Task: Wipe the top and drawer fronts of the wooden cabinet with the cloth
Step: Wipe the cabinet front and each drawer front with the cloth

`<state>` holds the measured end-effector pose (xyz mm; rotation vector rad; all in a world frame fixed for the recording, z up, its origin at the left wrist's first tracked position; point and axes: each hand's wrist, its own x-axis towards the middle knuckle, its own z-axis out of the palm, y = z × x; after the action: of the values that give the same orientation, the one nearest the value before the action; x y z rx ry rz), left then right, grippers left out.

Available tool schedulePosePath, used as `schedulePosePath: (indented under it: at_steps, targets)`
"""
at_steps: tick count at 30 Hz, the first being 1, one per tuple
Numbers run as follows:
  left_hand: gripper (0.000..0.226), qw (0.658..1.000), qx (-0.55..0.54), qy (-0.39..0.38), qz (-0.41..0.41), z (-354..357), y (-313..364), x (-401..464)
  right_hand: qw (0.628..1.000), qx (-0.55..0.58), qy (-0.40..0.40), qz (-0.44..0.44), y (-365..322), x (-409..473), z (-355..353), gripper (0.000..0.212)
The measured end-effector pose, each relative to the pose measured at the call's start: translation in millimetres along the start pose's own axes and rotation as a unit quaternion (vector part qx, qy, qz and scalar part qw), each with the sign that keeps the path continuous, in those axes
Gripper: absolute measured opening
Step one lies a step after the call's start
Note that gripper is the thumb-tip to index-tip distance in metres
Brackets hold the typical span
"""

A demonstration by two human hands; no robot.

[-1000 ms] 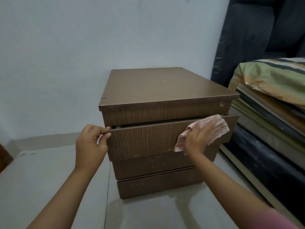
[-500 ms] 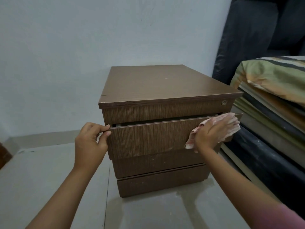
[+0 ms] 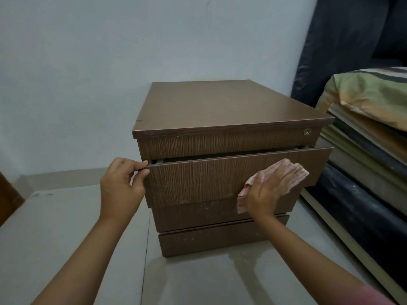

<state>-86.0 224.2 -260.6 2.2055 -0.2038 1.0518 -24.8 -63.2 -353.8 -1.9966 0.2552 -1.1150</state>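
A brown wooden cabinet (image 3: pixel 220 106) stands on the floor against the wall, with three drawer fronts below its top. The upper drawer front (image 3: pixel 198 177) is pulled out a little. My left hand (image 3: pixel 120 188) pinches that drawer's top left corner between thumb and fingers. My right hand (image 3: pixel 267 190) presses a pale pink cloth (image 3: pixel 284 172) flat against the right part of the same drawer front. The cloth's lower end hangs down over the middle drawer front (image 3: pixel 198 214).
A stack of mattresses with a striped pillow (image 3: pixel 370 100) sits close on the right. Dark plastic-wrapped bedding (image 3: pixel 341 40) leans behind it. The pale wall (image 3: pixel 110 62) is just behind the cabinet. Grey floor (image 3: pixel 66 227) lies to the left and front.
My right hand slid the cloth from the drawer front's far right end leftward and down. The left hand kept its grip on the drawer corner.
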Motion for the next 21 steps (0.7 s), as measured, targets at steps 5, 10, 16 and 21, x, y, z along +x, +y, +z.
schedulePosePath:
  at_steps: [5,10,16,21]
  targets:
    - [0.013,1.000,-0.005,0.005,-0.011,0,1,-1,0.999,0.016,0.029,-0.002,-30,3,4,0.065]
    - [0.013,1.000,-0.022,0.000,-0.008,-3,-1,1,0.997,-0.014,0.016,-0.078,-65,-28,31,0.070]
    - [0.013,0.999,-0.035,-0.003,-0.007,-5,-2,3,0.981,-0.051,-0.028,-0.184,-58,-63,50,0.075]
    - [0.013,0.999,-0.036,-0.012,-0.015,-6,-3,5,0.981,-0.086,-0.066,-0.158,-28,-46,28,0.073]
